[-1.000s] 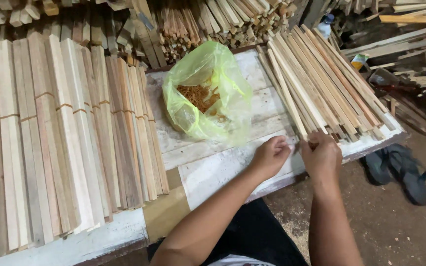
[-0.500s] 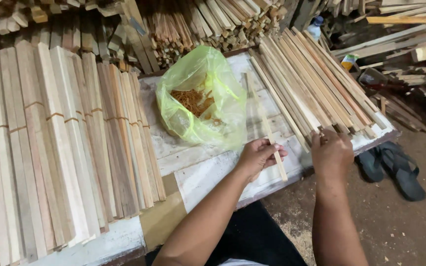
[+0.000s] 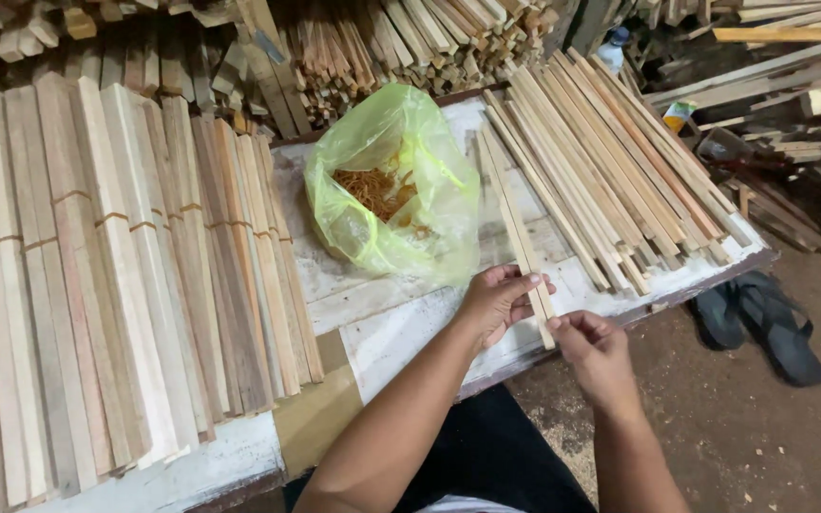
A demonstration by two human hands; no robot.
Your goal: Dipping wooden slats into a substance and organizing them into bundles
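At the table's near edge, a thin slat lies gripped at its near end by both hands.

Left hand clamps it from the left, right hand pinches its tip; the far end points up beside one green bag. Two sandals lie on the floor, right.

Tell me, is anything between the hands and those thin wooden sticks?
No. The left hand and right hand both hold the thin wooden sticks directly; the green plastic bag sits beside them.
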